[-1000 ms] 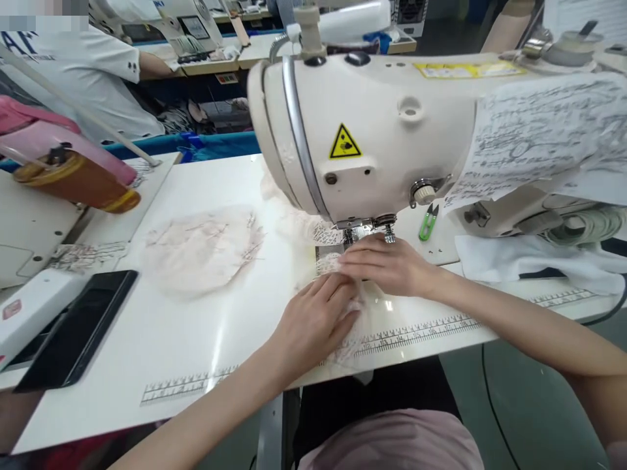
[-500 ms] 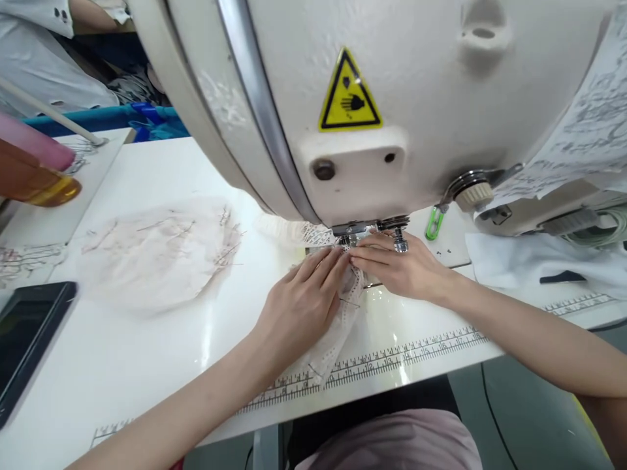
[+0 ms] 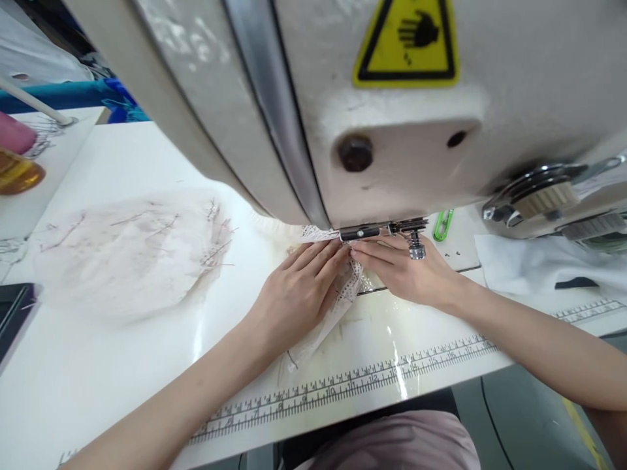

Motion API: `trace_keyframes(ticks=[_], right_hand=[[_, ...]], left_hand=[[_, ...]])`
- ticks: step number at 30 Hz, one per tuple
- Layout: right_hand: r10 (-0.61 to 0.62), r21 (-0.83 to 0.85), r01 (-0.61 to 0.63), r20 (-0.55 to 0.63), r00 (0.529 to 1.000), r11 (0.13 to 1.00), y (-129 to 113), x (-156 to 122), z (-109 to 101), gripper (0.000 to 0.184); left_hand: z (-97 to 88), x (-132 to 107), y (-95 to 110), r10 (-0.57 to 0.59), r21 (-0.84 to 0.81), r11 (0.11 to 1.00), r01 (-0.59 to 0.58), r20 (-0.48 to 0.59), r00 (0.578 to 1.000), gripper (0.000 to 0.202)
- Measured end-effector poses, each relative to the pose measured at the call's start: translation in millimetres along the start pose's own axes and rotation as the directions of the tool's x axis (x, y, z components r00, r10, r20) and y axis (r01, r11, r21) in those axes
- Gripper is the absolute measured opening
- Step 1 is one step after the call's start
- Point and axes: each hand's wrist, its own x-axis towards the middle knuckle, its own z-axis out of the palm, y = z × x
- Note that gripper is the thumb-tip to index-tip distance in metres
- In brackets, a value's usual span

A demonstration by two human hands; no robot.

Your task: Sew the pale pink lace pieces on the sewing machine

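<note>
My left hand [image 3: 300, 287] lies flat on a strip of white lace fabric [image 3: 349, 287], its fingers stretched toward the presser foot of a sewing machine [image 3: 313, 117]. Beside it, my right hand [image 3: 411, 267] reaches in from the right with fingers extended, the tips touching the lace edge near the needle. Part of the right fingers is hidden behind the machine's metal attachment [image 3: 385, 232]. More lace [image 3: 316, 233] shows behind the foot. The needle point itself is hidden.
A sheer pale fabric piece [image 3: 132, 254] with loose threads lies at left, near a dark phone [image 3: 14, 313]. Thread cones [image 3: 17, 173] stand beyond. Green thread snips [image 3: 443, 225] and white cloth [image 3: 519, 264] lie right. A printed ruler [image 3: 333, 388] runs along the front edge.
The view has moved closer to the machine head. The lace's near end has drawn away from the front edge toward the foot, and both hands stay beside the needle area.
</note>
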Motion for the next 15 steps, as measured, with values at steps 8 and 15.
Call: trace_keyframes(ticks=[8,15], right_hand=[[-0.013,-0.006,0.013,-0.055,0.998,1.0,-1.7,3.5,-2.8,0.026],[0.031,-0.056,-0.034,-0.049,0.998,0.998,-6.5,3.0,-5.7,0.028]], left_hand=[[0.8,-1.5,-2.3,0.004,0.053,0.999,-0.005,0.023,1.0,0.045],[0.5,-0.5,-3.0,-0.006,0.056,0.998,0.004,0.038,0.999,0.045]])
